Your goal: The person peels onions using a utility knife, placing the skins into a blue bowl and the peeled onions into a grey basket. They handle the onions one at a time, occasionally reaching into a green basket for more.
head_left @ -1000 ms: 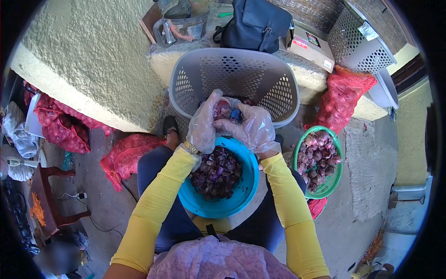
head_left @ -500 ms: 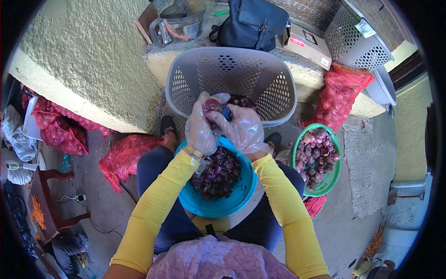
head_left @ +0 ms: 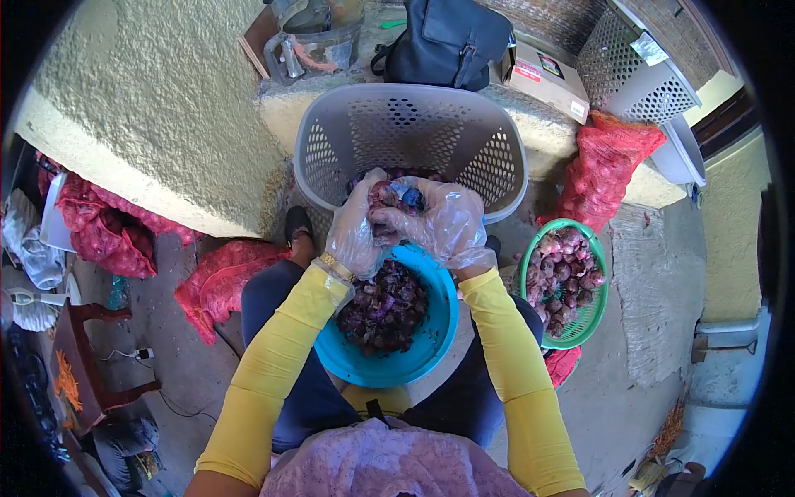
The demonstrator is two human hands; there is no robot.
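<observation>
Both my hands are in clear plastic gloves, close together over the front rim of a grey perforated basket (head_left: 308, 184). My left hand (head_left: 354, 228) is closed around a red onion (head_left: 383, 196). My right hand (head_left: 451, 222) has its fingers curled against the onion and closed on a small blue object (head_left: 411, 197), whose kind I cannot make out. Below them, between my legs, a turquoise basin (head_left: 439, 331) holds dark onion skins (head_left: 383, 311). More onions lie in the bottom of the grey basket, partly hidden by my hands.
To the right, a green basket (head_left: 603, 286) holds several onions (head_left: 567, 269). Red mesh sacks stand at the right (head_left: 609, 161) and lie at the left (head_left: 228, 277). A dark backpack (head_left: 451, 41) and a cardboard box (head_left: 546, 79) rest on the ledge behind.
The hands have shifted slightly, and the right hand has turned and moved a little to the right. More of the onion and the blue object now shows between them.
</observation>
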